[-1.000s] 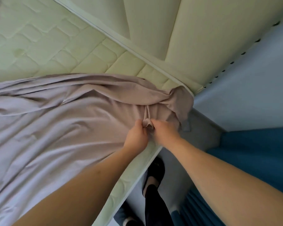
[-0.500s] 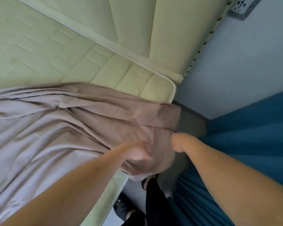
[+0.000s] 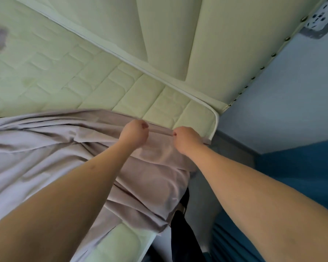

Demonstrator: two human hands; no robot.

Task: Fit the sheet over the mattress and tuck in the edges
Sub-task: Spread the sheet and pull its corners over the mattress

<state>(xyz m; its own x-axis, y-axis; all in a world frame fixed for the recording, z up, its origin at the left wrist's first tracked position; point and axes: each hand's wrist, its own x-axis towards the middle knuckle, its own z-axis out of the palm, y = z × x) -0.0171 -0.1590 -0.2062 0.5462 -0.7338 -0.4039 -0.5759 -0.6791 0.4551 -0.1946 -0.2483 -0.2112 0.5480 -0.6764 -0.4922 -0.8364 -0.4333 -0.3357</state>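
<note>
Padded cream headboard, pale blue wall, wall socket, blue curtain.

The folded edge of the mauve sheet is gripped by both hands, the left hand and the right hand side by side, just short of the mattress corner; quilted mattress is left bare beyond the edge; the padded headboard is seen behind the mattress; blue fabric is seen beside it.
</note>
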